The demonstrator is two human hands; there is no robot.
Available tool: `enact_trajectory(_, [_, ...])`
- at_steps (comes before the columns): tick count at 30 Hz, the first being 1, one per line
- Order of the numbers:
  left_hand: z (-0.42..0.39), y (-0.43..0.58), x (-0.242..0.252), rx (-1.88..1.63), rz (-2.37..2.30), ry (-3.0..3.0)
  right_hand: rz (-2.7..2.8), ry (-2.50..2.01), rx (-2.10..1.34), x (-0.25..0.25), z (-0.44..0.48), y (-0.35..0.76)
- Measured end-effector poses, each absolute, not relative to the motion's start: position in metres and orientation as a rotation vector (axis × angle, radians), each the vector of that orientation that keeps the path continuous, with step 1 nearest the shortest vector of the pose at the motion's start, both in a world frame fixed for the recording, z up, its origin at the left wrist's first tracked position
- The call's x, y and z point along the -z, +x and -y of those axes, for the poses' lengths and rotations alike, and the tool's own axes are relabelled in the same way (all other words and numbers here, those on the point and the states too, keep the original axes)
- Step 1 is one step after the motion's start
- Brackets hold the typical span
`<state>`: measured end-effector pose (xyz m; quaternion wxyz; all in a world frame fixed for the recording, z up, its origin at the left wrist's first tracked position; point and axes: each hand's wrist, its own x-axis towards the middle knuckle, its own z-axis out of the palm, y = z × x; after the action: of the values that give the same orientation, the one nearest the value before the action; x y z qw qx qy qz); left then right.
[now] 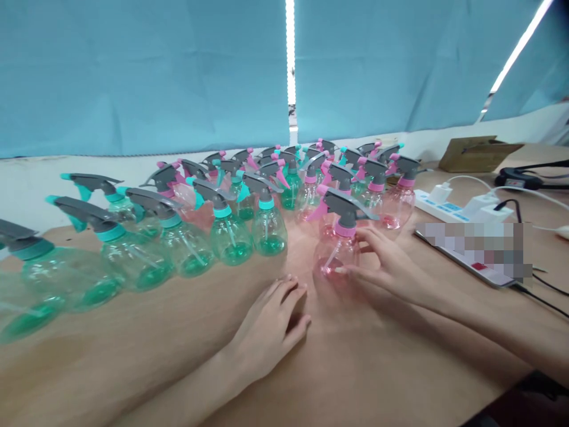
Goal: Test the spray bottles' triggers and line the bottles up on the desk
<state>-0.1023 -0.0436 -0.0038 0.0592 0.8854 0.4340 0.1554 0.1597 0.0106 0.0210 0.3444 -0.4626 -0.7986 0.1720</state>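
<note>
A clear pink spray bottle [334,252] with a grey and pink trigger head stands upright on the table. My right hand [384,261] grips its right side, thumb low at the front and fingers behind. My left hand [278,317] lies on the wooden table [249,391] to the left of that bottle, fingers loosely bent and apart, holding nothing. Just beyond it stands a green spray bottle [269,231] with a turquoise collar. It belongs to a front row of several green bottles, including one at the left [133,258].
Behind, more pink and green spray bottles stand close together, among them a pink one [402,198]. To the right are a white power strip [448,207] with plugs and cables, a phone-like flat device [471,255] and a cardboard box [478,153]. A blue curtain [178,71] hangs behind.
</note>
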Motion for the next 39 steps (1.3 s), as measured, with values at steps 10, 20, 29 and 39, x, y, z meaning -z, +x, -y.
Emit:
enact_trajectory(10, [0.044, -0.102, 0.002, -0.484, -1.312, 2.667, 2.041, -1.162, -0.451, -0.021, -0.058, 0.133])
enact_trajectory(20, [0.044, -0.102, 0.002, -0.467, -1.318, 2.654, 2.046, -1.224, -0.199, -0.026, -0.070, 0.113])
enact_trajectory(29, [0.043, -0.102, 0.002, -0.436, -1.321, 2.692, 2.077, -1.295, -0.102, -0.028, -0.079, 0.106])
enact_trajectory(39, [0.043, -0.102, 0.003, -0.440, -1.314, 2.699, 2.115, -1.270, -0.134, -0.025, -0.089, 0.107])
